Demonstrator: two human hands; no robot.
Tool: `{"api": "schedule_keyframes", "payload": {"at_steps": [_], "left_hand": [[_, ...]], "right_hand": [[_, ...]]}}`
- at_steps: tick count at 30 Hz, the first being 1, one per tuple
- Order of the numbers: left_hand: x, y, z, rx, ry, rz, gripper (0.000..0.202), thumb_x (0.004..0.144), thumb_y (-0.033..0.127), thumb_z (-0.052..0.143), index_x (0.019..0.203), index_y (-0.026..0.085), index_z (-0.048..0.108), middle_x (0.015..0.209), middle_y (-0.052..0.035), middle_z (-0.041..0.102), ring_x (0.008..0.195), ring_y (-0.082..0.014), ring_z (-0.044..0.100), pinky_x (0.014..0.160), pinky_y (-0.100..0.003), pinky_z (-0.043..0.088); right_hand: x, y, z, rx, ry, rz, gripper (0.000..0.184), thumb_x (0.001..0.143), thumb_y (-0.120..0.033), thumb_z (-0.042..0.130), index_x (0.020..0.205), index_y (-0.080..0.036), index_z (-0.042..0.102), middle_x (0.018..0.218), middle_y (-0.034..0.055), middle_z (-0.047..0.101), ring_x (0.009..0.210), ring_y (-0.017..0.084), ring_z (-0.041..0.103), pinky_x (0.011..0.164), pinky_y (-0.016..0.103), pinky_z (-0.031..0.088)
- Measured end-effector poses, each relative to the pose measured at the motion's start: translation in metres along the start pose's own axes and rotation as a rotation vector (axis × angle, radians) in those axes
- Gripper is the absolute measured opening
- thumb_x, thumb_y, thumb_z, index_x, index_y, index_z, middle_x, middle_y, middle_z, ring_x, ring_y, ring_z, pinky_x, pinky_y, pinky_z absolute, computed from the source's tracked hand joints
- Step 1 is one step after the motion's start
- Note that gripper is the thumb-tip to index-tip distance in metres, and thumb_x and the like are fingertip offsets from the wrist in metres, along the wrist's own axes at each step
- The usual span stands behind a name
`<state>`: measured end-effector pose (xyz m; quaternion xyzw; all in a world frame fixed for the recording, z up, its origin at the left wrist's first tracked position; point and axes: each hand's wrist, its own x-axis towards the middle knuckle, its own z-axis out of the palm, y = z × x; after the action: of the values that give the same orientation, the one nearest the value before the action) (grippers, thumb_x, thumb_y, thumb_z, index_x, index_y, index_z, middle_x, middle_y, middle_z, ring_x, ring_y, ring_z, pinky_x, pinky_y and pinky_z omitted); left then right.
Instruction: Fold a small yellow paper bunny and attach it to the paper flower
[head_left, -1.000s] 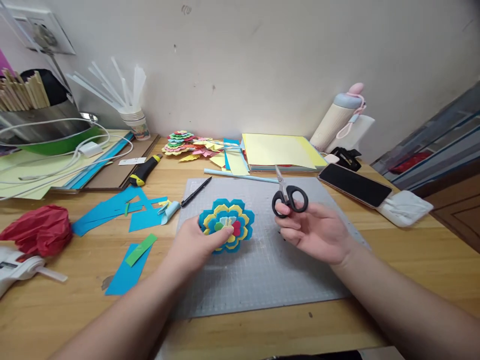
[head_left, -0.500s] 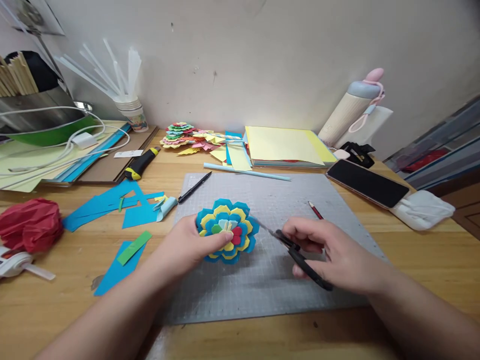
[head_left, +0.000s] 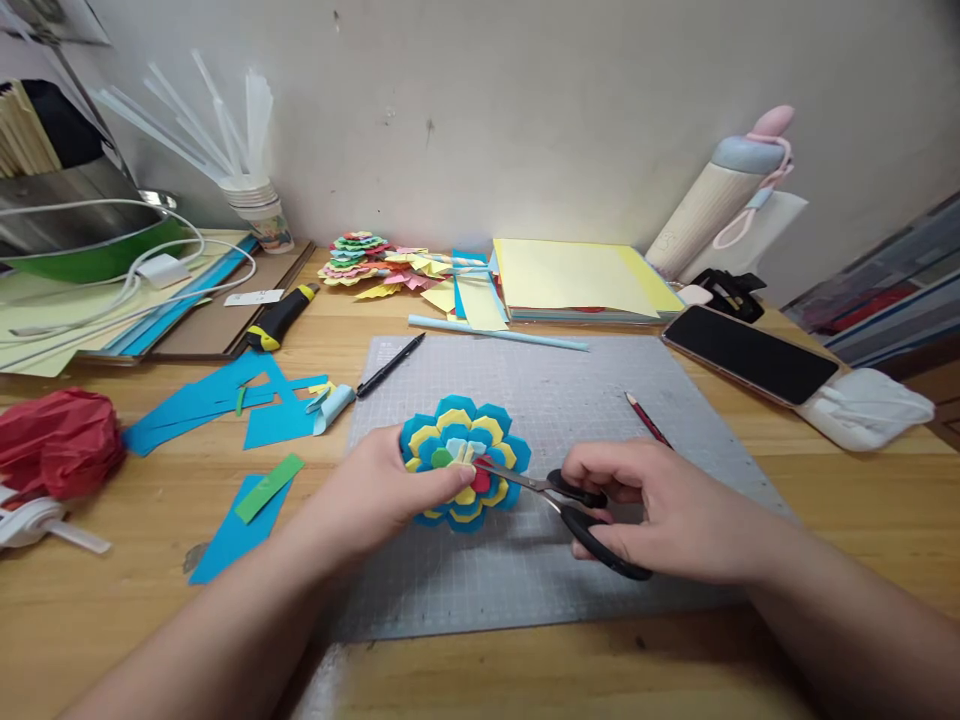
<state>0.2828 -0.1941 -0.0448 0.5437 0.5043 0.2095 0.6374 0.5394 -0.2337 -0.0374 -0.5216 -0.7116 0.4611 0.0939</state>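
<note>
A layered paper flower (head_left: 461,420) in blue and yellow, with green, red and pale blue pieces at its centre, is held above the grey cutting mat (head_left: 555,390). My left hand (head_left: 390,480) grips its left side, thumb pressed on the centre and fingers hidden behind. My right hand (head_left: 660,500) is closed on the black handles of a pair of scissors (head_left: 559,490). Their handles are spread apart, and a blade tip lies over the red piece at the flower's centre. Whether the blade touches the paper I cannot tell.
Blue paper scraps (head_left: 195,405), a green strip (head_left: 270,490) and crumpled red paper (head_left: 64,440) lie left. A pen (head_left: 391,365), pencil (head_left: 649,420) and pale blue paper tube (head_left: 499,335) are on the mat. Behind are a utility knife (head_left: 281,318), paper stack (head_left: 574,275) and phone (head_left: 750,355).
The scissors have moved left, from the flower's right edge to over its red centre piece, and their handles have spread. My left hand still holds the flower.
</note>
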Motion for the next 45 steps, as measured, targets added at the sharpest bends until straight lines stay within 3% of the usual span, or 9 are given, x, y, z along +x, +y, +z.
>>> {"api": "schedule_keyframes", "payload": {"at_steps": [4,12,18,36,45], "left_hand": [[-0.0013,0.0004,0.0016,0.018,-0.014,-0.036,0.034,0.071,0.045,0.075,0.092,0.018,0.073,0.094,-0.0074,0.077,0.089,-0.0288,0.072,0.079,-0.037,0.057],[-0.002,0.0025,0.0025,-0.007,-0.029,-0.044,0.035,0.071,0.045,0.074,0.092,0.017,0.073,0.094,-0.0092,0.077,0.087,-0.0291,0.072,0.077,-0.037,0.057],[-0.0011,0.0026,0.0029,-0.012,-0.046,-0.033,0.036,0.069,0.045,0.075,0.09,0.015,0.073,0.093,-0.0118,0.076,0.086,-0.0291,0.071,0.077,-0.038,0.057],[-0.0026,-0.0003,-0.0004,-0.004,-0.045,-0.053,0.036,0.071,0.045,0.075,0.092,0.016,0.073,0.094,-0.0104,0.076,0.086,-0.0279,0.071,0.077,-0.036,0.056],[-0.0017,0.001,0.0011,-0.004,-0.042,-0.063,0.037,0.071,0.046,0.075,0.093,0.016,0.073,0.096,-0.0102,0.076,0.09,-0.0299,0.071,0.079,-0.039,0.057]], "right_hand": [[0.0023,0.0015,0.0016,-0.006,0.009,-0.021,0.024,0.077,-0.035,0.069,0.075,-0.021,0.05,0.07,-0.0048,0.053,0.062,0.011,0.05,0.052,0.024,0.034],[0.0044,0.0032,-0.0001,-0.042,0.034,-0.053,0.012,0.079,-0.026,0.065,0.075,-0.02,0.055,0.07,-0.0027,0.058,0.062,0.012,0.051,0.052,0.024,0.032],[0.005,0.0051,-0.0009,-0.09,0.048,-0.063,0.013,0.078,-0.021,0.063,0.073,-0.021,0.052,0.067,-0.0045,0.054,0.061,0.011,0.048,0.052,0.023,0.031],[0.0076,0.0022,-0.0022,0.147,-0.035,0.007,0.01,0.077,-0.018,0.058,0.072,-0.02,0.049,0.07,-0.0015,0.064,0.062,0.012,0.054,0.055,0.024,0.038],[0.004,-0.0003,-0.0036,0.041,-0.027,-0.02,0.018,0.078,-0.027,0.066,0.074,-0.021,0.049,0.068,-0.0027,0.059,0.062,0.014,0.055,0.053,0.025,0.037]]}}
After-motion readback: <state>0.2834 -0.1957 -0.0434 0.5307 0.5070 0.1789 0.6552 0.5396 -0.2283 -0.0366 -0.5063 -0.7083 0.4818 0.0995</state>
